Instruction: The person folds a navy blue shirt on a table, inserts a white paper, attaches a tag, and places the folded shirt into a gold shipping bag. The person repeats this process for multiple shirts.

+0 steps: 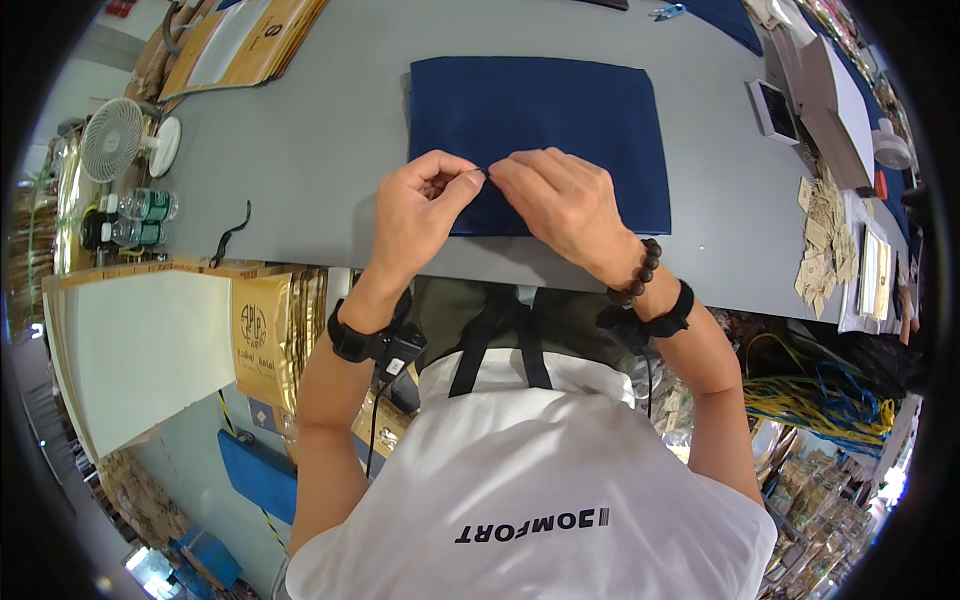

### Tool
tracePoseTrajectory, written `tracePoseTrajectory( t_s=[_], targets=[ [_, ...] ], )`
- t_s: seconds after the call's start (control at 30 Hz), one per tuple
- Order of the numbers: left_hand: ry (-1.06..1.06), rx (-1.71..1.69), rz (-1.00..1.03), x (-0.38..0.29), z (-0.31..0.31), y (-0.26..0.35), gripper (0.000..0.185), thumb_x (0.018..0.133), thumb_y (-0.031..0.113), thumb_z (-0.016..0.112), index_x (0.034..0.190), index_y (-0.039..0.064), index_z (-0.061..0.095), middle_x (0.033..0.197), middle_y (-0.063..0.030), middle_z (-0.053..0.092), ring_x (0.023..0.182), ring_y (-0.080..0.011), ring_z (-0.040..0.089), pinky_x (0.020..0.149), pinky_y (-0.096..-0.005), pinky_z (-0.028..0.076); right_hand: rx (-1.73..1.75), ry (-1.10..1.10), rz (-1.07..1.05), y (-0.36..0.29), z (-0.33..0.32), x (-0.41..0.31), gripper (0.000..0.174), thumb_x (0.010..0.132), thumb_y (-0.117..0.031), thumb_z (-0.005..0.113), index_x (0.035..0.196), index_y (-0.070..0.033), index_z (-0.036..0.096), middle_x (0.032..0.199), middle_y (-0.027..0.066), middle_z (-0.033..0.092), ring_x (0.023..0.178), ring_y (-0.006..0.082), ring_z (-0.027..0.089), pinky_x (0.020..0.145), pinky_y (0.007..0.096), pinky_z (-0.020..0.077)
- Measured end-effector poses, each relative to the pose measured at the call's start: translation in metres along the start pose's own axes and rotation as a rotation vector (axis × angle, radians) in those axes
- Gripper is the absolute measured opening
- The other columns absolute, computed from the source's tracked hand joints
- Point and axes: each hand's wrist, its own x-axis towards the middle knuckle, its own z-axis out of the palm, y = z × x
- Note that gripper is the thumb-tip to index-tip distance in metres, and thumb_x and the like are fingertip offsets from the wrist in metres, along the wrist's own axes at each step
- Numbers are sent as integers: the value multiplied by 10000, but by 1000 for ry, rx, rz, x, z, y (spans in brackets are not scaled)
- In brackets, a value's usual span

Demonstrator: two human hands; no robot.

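A folded dark blue cloth [536,105] lies flat on the grey table in front of me. Over its lower part my left hand [424,206] and my right hand [566,202] meet almost tip to tip. Between the fingertips shows a tiny dark piece [484,172], perhaps thread; it is too small to name surely. My left thumb and forefinger pinch it. The right fingertips are bunched together at its other side, and the palm is turned down, so their exact grip is partly hidden.
Left on the table [315,172] are a white fan [112,140], plastic bottles [142,217], a black strip [231,234] and stacked golden packages [232,49]. Rightward lie blue thread snips [667,12], a boxed phone-like item [772,111] and heaped tags [825,247].
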Motion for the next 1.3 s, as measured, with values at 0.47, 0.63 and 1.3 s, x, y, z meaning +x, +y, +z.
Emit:
tracePoseTrajectory(
  t_s=[0.47,0.63,1.3],
  targets=[
    [-98,530,471,-34,-72,-28,183,854,18,752,1024,80,777,1010,-79,763,910,-272,718,806,-359,573,486,-333,429,-20,8,15,64,959,-33,700,1011,3,710,934,138,704,735,327,676,656,391,532],
    [-85,479,448,-33,-73,-32,159,872,25,746,1014,87,781,1004,-86,771,910,-276,731,803,-352,583,478,-383,356,-19,21,20,74,953,-16,710,1023,-1,725,944,115,721,759,271,692,670,353,541],
    [78,309,118,-30,-61,-31,80,898,87,797,968,51,783,843,-38,739,677,-96,655,595,-260,494,542,-474,369,-14,54,22,94,918,-25,732,1011,-10,737,935,119,743,832,302,728,724,375,567]
  ],
)
